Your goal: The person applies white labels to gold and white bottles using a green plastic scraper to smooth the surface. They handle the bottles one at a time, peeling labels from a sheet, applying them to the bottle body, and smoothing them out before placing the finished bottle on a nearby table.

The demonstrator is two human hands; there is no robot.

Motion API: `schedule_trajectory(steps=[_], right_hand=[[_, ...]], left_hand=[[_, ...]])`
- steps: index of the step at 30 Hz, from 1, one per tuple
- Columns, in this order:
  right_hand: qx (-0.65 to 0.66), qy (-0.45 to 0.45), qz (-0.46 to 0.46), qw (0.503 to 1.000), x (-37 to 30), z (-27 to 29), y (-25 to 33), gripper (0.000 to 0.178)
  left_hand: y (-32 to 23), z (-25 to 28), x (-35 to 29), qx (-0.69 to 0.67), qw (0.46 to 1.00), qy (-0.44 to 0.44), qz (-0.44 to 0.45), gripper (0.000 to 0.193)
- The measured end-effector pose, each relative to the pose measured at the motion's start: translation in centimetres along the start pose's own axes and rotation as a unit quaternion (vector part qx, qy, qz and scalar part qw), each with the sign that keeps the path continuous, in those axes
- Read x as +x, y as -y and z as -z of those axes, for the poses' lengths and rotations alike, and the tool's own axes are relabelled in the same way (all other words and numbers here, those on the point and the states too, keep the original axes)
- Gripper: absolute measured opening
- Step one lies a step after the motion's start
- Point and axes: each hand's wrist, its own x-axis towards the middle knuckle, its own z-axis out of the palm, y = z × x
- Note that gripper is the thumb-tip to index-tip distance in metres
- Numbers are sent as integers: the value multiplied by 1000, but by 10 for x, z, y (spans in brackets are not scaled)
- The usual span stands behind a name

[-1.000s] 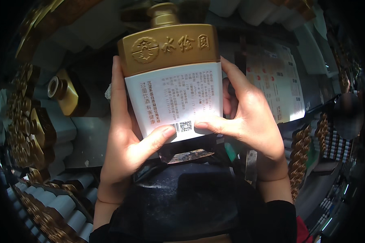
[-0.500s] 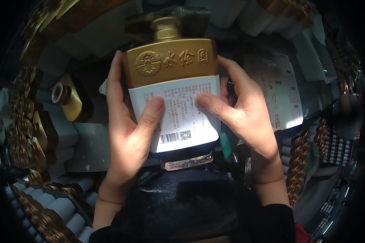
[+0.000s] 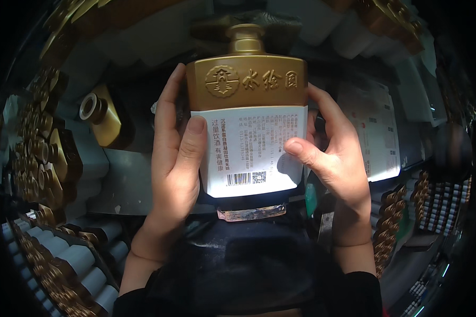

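A flat-sided bottle with a gold shoulder and neck and a white printed body stands upright between my two hands in the middle of the view. Along its left edge my left hand is closed, thumb on the front and fingers around the side. My right hand grips the opposite edge, its thumb resting on the label. The neck is uncapped or its top plain gold; I cannot tell. A worn, light-coloured block lies just below the bottle's base.
Another gold bottle lies tilted at the left. Crowded gold-and-white bottles line the left side. Printed label sheets lie on the right. Rows of more bottles stand at lower right. A green object shows beside my right wrist.
The bottle has moved a little to the right in view, with both hands. My thumbs have moved apart toward its edges, uncovering more of the label.
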Motion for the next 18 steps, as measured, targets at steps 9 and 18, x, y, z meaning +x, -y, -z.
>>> schedule_trajectory(steps=[9, 18], right_hand=[[-29, 9, 36, 999, -1, 0, -5, 91], [38, 31, -1, 999, 0, 4, 2, 86]], left_hand=[[-11, -11, -18, 33, 997, -16, 73, 104], [-8, -6, -17, 19, 998, 26, 50, 108]])
